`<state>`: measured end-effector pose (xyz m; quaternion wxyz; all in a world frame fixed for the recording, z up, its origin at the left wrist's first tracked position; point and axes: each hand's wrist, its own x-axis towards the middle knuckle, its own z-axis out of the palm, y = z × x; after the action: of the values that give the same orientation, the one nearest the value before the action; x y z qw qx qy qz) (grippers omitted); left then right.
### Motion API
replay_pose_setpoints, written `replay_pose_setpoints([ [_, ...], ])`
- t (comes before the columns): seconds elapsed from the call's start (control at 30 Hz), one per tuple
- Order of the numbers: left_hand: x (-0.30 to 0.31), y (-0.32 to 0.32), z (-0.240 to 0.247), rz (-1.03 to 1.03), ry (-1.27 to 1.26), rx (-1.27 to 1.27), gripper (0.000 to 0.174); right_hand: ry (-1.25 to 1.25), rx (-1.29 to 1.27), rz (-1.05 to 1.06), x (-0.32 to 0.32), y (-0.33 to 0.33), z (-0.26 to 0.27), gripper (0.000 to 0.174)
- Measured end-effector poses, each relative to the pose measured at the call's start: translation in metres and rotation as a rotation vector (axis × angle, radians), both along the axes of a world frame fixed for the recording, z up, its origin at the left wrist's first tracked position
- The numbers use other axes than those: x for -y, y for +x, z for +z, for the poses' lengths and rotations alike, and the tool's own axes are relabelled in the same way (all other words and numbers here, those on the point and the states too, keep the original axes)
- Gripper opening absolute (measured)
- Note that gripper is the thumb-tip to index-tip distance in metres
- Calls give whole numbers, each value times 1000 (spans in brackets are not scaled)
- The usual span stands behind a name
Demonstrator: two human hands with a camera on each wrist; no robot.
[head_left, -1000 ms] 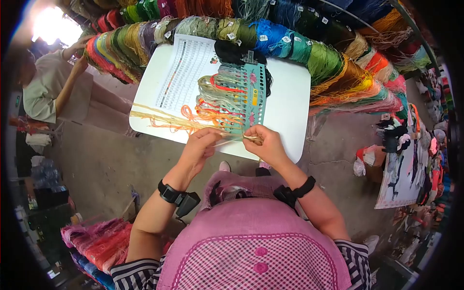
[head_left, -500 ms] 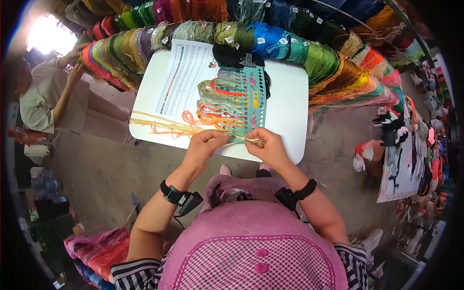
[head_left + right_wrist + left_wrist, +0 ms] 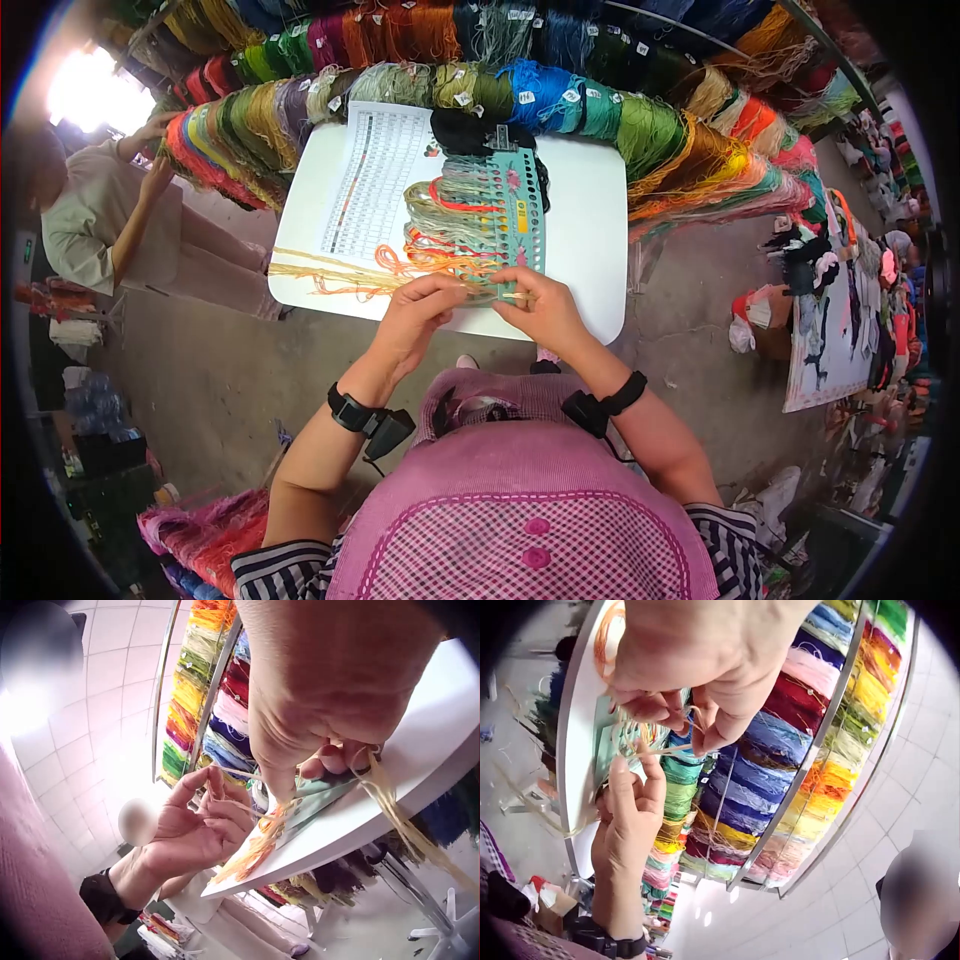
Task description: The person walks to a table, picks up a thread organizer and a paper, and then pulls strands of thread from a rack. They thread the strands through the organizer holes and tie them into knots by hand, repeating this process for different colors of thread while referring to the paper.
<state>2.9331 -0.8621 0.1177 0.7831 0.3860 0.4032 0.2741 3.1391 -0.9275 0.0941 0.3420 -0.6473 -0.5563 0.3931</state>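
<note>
In the head view my left hand (image 3: 412,308) and right hand (image 3: 545,312) meet at the near end of a green floss card (image 3: 525,240) with holes down its sides. Several floss colours hang looped from the card. My left thumb and forefinger pinch a pale yellow thread (image 3: 664,751), which runs across to the right fingertips in the left wrist view. Right thumb and fingers pinch the card's near edge, where a pale yellow floss bundle (image 3: 397,817) trails in the right wrist view. The right palm partly hides that grip.
A white board (image 3: 590,230) lies under the card and a printed chart (image 3: 375,180). Racks of coloured floss skeins (image 3: 550,95) run along its far side. Another person (image 3: 110,220) stands at the left, hands on the skeins. Long pale strands (image 3: 320,268) spread over the board's left side.
My right hand has come slightly left, closer to the left hand, and the stretch of pale thread between them looks shorter. The head view has shifted a little; board and card lie as before.
</note>
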Motion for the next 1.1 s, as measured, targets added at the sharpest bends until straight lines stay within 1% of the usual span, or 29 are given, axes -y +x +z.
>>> replay_pose_setpoints([
  [0.07, 2, 2, 3, 95, -65, 70, 6, 37, 30, -3, 0, -1, -2, 37],
  [0.1, 1, 2, 6, 93, -60, 70, 6, 71, 60, -5, 0, -2, -4, 38],
  [0.13, 1, 1, 9, 94, 11, 20, 7, 77, 59, -7, 0, -2, -6, 38],
  [0.17, 0, 1, 11, 96, 82, -29, 9, 87, 63, -6, 0, -1, -8, 43],
  [0.2, -2, -1, 10, 96, 85, -30, 9, 96, 66, -5, 0, -1, -11, 49],
  [0.23, -4, -3, 8, 114, -23, 109, 14, 96, 64, -4, 0, 0, -13, 49],
  [0.27, -6, -5, 7, 133, -131, 248, 19, 77, 70, -8, -1, 1, -15, 56],
  [0.3, -7, -3, 11, 134, -129, 247, 19, 57, 76, -11, -2, 1, -14, 64],
  [0.33, -7, 0, 17, 158, -241, 288, 24, 57, 75, -11, -2, 0, -13, 64],
  [0.37, -7, 4, 21, 182, -354, 329, 30, 65, 88, -34, -2, -1, -12, 68],
  [0.4, -10, 8, 23, 182, -360, 331, 30, 67, 104, -56, 0, -1, -10, 72],
  [0.47, -15, 15, 26, -344, -199, 7, 33, 101, 105, -61, 0, 0, -10, 73],
  [0.5, -7, 33, 28, -346, -137, -87, 32, 143, 100, -67, 0, -1, -10, 75],
  [0.53, -3, 44, 18, -336, -144, -86, 32, 136, 98, -57, 1, -1, -11, 75],
  [0.57, -4, 52, 0, -421, -14, -166, 32, 167, 119, -55, 0, 0, -12, 75],
  [0.6, -7, 56, -6, -507, 119, -246, 31, 201, 141, -56, -1, 1, -11, 76],
  [0.63, -12, 55, -11, -564, 132, -305, 22, 200, 142, -51, -2, 2, -10, 76],
  [0.67, -16, 52, -15, -558, 130, -304, 22, 171, 160, -24, -2, 3, -7, 74],
  [0.73, -23, 35, -23, -630, 262, -222, 17, 142, 172, 9, -4, 4, -5, 73],
  [0.77, -25, 24, -25, -626, 261, -225, 17, 91, 217, 52, -6, 5, -4, 69],
  [0.8, -24, 12, -25, -479, 344, -192, 14, 40, 262, 93, -8, 7, -4, 65],
  [0.83, -24, 1, -21, -334, 424, -158, 12, 39, 262, 93, -8, 7, -6, 65],
  [0.87, -28, -15, -12, -268, 369, -165, 12, 89, 264, 91, -9, 8, -9, 62],
  [0.9, -31, -31, 8, -202, 313, -171, 13, 138, 267, 90, -10, 8, -11, 60],
  [0.97, -36, -61, 31, 52, 99, -252, 17, 122, 270, 81, -11, 8, -9, 58],
  [1.03, -46, -95, 27, 331, -155, -61, 18, 107, 273, 73, -12, 8, -9, 56],
  [1.1, -66, -159, 2, 313, -240, 340, 18, 80, 294, 77, -13, 8, -8, 54],
])
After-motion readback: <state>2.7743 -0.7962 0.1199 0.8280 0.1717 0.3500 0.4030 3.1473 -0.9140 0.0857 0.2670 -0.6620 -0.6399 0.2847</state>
